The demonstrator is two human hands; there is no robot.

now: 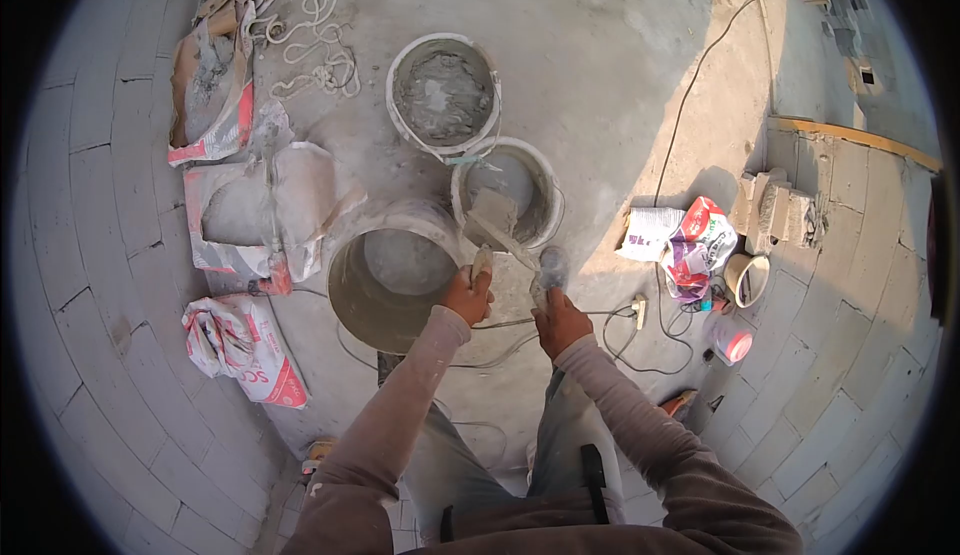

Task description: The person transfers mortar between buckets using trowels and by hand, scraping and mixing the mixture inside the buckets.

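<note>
My left hand is closed round the handle of a trowel, whose squarish, mortar-smeared blade hangs over a small bucket with grey liquid in it. In my right hand is a second mortar-coated hand tool with a narrow pale strip reaching across to the first blade. The exact kind of this tool is unclear. Left of my hands stands a large bucket with a pale grey layer at its bottom. Beyond them, another bucket is filled with thick grey mortar.
Torn bags and a red-and-white sack lie along the left block wall. A mixer rod rests across one bag. Cables run over the floor. At right are plastic packaging, a tub and stacked block pieces.
</note>
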